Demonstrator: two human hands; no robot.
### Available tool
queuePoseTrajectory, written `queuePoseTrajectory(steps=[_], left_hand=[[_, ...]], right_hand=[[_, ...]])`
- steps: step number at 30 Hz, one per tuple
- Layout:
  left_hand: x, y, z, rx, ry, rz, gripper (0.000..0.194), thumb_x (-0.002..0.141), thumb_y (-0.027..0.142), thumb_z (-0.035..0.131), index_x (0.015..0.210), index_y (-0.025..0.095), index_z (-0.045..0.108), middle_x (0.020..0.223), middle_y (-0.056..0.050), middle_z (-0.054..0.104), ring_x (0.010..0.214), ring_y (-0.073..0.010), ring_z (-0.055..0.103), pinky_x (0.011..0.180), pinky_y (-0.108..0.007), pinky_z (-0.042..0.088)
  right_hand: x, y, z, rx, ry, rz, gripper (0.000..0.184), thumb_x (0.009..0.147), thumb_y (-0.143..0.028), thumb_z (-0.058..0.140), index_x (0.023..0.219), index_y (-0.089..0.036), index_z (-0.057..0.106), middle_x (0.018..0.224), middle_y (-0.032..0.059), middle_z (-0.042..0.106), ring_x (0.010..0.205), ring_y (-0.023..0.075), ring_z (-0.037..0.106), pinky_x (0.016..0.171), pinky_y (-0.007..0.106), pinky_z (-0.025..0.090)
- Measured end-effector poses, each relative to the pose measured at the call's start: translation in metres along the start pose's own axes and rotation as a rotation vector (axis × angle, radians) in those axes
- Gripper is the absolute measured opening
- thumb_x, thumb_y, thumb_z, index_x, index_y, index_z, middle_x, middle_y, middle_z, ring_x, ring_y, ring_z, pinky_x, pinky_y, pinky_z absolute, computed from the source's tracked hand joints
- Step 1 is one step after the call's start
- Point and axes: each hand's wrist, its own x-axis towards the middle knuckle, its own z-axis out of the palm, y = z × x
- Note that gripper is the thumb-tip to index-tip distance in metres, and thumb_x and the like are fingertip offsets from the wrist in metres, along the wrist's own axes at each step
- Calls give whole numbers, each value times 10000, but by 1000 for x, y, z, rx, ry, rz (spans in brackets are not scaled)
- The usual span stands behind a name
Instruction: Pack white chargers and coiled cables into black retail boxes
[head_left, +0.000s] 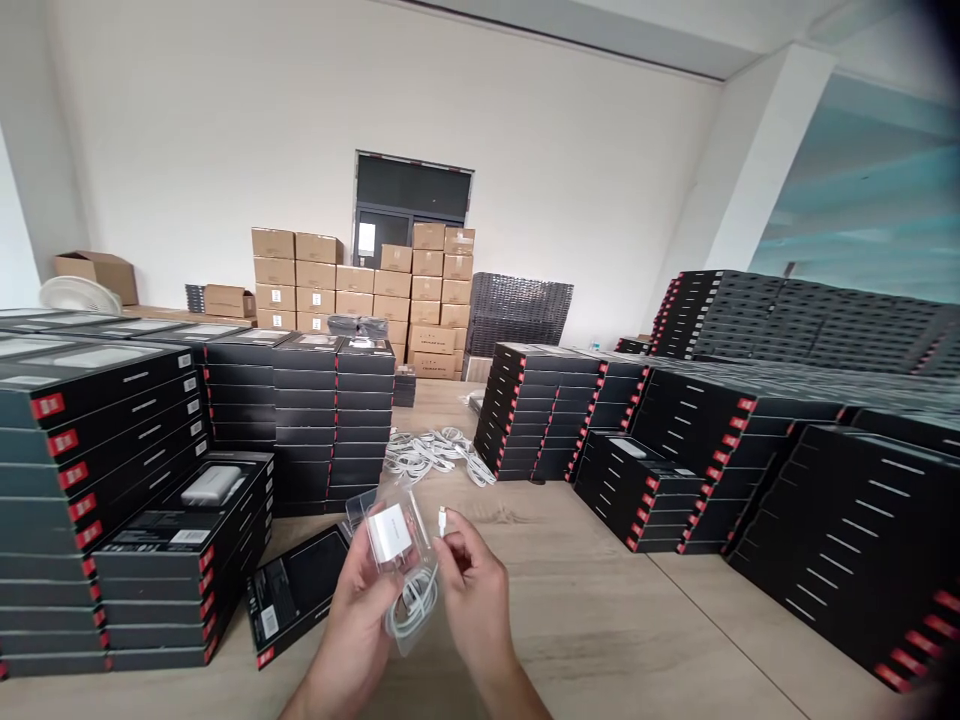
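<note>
Gripping the tray (421,525), the left hand (364,600) curls round its side, while the right hand (476,580) pinches a plug (442,518) just right of it. The charger (390,532) and coiled cable (414,605) already appear seated in the tray; the plug is not yet in, and loose cables (427,452) lie on the counter (592,600) beyond the tray.

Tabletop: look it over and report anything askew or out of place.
One black box lies at an angle beside the left hand, out of line with the squared stacks. Farther back, white cables lie in a loose, overlapping heap, untidy against the neat rows. No damage shows.
</note>
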Motion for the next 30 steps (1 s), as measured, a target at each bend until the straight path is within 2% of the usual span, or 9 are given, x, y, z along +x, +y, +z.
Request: queuePoseTrajectory(steps=[4,8,14,17,21,25,30], left_hand=[[0,-1,0,14,-3,7,805,673,186,724,1395,319,393,1270,-98,626,1147,-306,589,950,-420,466],[0,-1,2,46,18,16,764,639,161,744,1338,293,467,1234,-86,648,1165,-305,578,1003,-425,430],[0,1,5,68,32,28,686,625,154,750,1263,288,537,1180,-61,678,1139,-281,594,1022,-395,407],[2,0,4,104,46,40,683,633,149,745,1268,284,533,1177,-64,677,1135,-282,594,1003,-395,422],[3,-2,0,139,36,61,722,647,147,731,1313,288,491,1186,-66,669,1120,-277,600,971,-385,440],[4,1,-2,107,-4,35,781,672,150,707,1382,287,413,1240,-98,637,1119,-300,599,935,-411,460],[3,6,-2,55,-66,-32,783,649,129,711,1366,278,433,1227,-112,645,1063,-308,629,880,-404,486]], right_hand=[[-1,-6,-1,-21,-38,-24,161,824,-323,620,913,-229,715,821,41,719,705,195,634,650,266,476],[-2,-10,1,-55,-48,-33,148,823,-328,611,816,-209,699,773,36,693,697,188,617,618,251,454],[-4,-17,7,105,21,47,96,733,-240,680,709,-184,606,665,-15,630,623,144,571,613,230,443],[-6,-22,10,207,2,113,123,720,-241,696,668,-175,606,649,-9,633,633,142,568,624,230,442],[-7,-23,9,411,-57,264,192,735,-324,709,687,-159,625,616,6,642,566,119,526,537,212,403],[-3,-16,4,549,-40,396,274,691,-381,754,793,-166,619,621,8,663,507,99,489,460,186,346],[1,-21,-2,449,-120,319,331,721,-368,721,960,-151,653,643,26,684,528,124,528,481,208,392]])
